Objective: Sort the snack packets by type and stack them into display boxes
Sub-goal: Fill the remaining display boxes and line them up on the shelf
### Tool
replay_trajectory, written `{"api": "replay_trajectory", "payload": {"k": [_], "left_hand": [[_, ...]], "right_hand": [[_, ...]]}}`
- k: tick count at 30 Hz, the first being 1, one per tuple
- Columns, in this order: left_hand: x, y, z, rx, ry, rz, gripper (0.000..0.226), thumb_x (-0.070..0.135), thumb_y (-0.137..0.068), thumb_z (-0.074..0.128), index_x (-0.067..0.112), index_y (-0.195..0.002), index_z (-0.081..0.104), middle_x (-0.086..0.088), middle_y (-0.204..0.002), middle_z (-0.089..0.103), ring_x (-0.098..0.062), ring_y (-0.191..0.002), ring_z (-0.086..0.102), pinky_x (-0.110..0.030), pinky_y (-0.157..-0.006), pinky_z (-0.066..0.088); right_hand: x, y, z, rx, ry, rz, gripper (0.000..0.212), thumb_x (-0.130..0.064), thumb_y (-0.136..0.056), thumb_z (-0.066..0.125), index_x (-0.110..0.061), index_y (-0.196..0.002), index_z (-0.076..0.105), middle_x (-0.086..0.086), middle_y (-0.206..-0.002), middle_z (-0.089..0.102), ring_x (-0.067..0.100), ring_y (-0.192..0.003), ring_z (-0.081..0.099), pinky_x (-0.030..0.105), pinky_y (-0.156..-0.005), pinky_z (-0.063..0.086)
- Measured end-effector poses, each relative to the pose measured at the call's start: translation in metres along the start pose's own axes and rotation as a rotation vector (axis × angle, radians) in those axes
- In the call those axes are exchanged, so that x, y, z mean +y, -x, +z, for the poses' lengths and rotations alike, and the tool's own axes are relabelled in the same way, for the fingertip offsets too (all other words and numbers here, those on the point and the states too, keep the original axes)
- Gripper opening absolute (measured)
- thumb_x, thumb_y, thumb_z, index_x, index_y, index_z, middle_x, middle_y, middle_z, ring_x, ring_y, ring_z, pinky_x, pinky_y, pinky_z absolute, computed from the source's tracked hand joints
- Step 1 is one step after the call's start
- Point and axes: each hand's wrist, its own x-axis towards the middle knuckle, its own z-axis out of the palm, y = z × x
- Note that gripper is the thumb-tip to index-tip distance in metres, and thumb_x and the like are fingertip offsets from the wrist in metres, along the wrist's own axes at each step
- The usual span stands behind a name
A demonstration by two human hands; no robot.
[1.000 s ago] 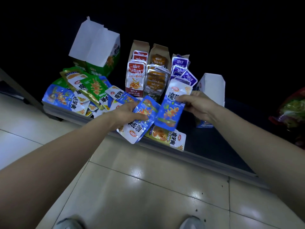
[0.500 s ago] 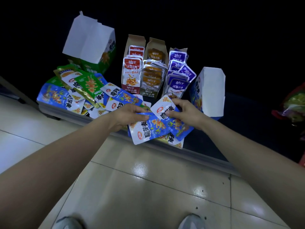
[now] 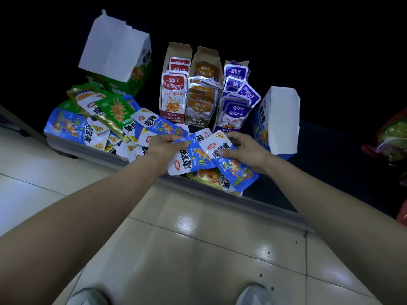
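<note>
- Dark ledge (image 3: pixel 264 204) above pale floor tiles (image 3: pixel 198 249), crowded with loose snack packets (image 3: pixel 66 126).
- At centre, left hand (image 3: pixel 163 148) and right hand (image 3: pixel 244 150) each grip overlapped blue packets (image 3: pixel 193 160).
- Squaring edges first should ease stacking into the blue display box (image 3: pixel 279 119) at two o'clock.

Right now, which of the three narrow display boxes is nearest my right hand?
The rightmost box, filled with purple packets; the middle holds orange packets, the left red packets.
</note>
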Motion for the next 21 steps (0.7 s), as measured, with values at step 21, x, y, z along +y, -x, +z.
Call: {"api": "replay_trajectory", "payload": {"k": [21], "left_hand": [[-0.003,0.027,0.013,-0.228,0.279,-0.084,0.031,-0.008,-0.092,0.047,0.009,-0.117,0.054,-0.012,-0.104,0.067,-0.022,-0.079,0.067,-0.032,-0.061,0.06]], "right_hand": [[0.001,0.026,-0.004,-0.125,-0.42,0.108,0.025,-0.007,-0.092,0.061,-0.014,-0.116,0.063,0.006,-0.108,0.073,0.018,-0.094,0.07,0.032,-0.086,0.058]]}}
